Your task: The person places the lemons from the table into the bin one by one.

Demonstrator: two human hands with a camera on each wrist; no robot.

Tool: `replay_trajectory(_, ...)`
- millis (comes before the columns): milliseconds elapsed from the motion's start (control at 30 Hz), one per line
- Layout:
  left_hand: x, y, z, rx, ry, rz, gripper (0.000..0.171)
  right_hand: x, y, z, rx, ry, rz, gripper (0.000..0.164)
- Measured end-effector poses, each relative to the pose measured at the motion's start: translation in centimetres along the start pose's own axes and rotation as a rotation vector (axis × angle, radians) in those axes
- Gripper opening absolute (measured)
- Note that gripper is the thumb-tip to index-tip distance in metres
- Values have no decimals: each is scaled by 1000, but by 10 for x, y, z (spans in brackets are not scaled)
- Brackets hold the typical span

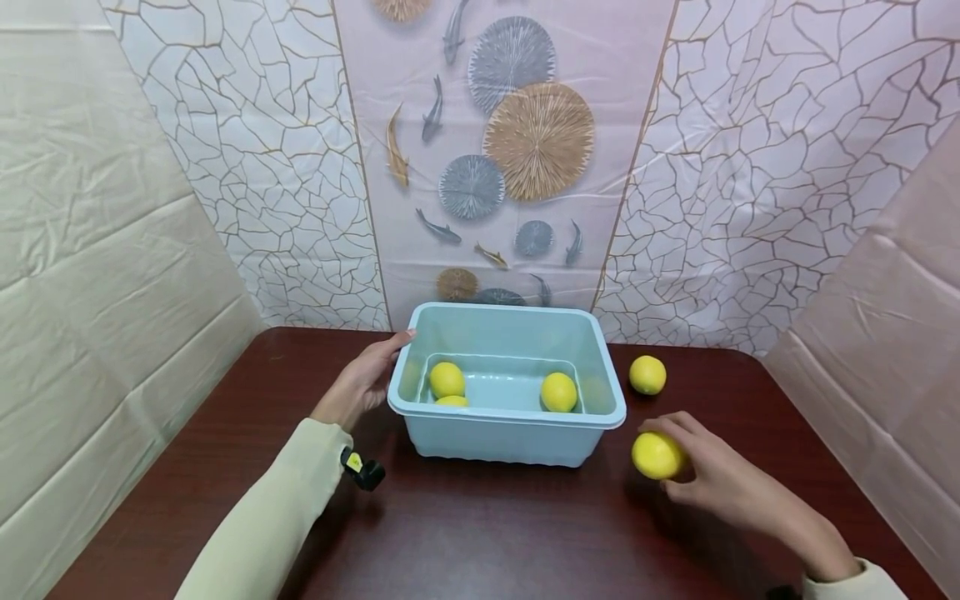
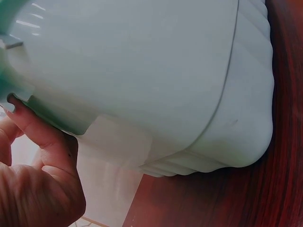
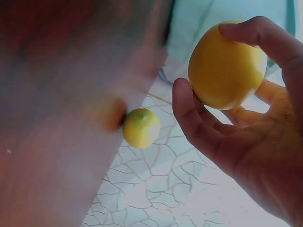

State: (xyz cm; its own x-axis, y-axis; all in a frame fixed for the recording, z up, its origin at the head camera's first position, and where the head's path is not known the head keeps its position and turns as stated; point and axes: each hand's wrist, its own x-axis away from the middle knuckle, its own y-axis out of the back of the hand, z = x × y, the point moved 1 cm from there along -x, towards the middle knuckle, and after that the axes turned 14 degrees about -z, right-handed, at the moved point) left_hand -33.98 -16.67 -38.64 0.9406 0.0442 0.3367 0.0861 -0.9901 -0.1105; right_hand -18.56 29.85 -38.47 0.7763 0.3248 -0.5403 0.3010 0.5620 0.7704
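Observation:
A light-blue plastic tub (image 1: pixel 498 437) stands on the table, with several round yellow lemons inside, one of them a lemon (image 1: pixel 558 392) at its right. My left hand (image 1: pixel 367 379) grips the tub's left rim, thumb on top; in the left wrist view its fingers (image 2: pixel 45 137) curl under the edge. To the right of the tub, my right hand (image 1: pixel 720 475) holds a yellow lemon (image 1: pixel 657 456) between thumb and fingers, above the table. Another lemon (image 1: pixel 647 375) lies on the table beyond that hand, near the tub's back right corner.
The dark red-brown table (image 1: pixel 495 533) runs back to a patterned cloth wall (image 1: pixel 300 167). Plain beige cloth (image 1: pixel 75 250) hangs along the left side, and similar cloth (image 1: pixel 892 333) closes off the right.

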Motion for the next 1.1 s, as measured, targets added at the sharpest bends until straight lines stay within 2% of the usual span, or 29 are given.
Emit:
replay_trajectory(433, -3, 0, 3, 42, 17, 8, 61, -14, 17, 14, -61, -2, -47, 67)
replay_trajectory(733, -2, -1, 3, 48, 23, -2, 61, -26, 21, 25, -22, 30, -88, 70)
replay_trajectory(1100, 0, 0, 1, 60, 19, 3, 60, -36, 26, 33, 18, -6, -100, 70)
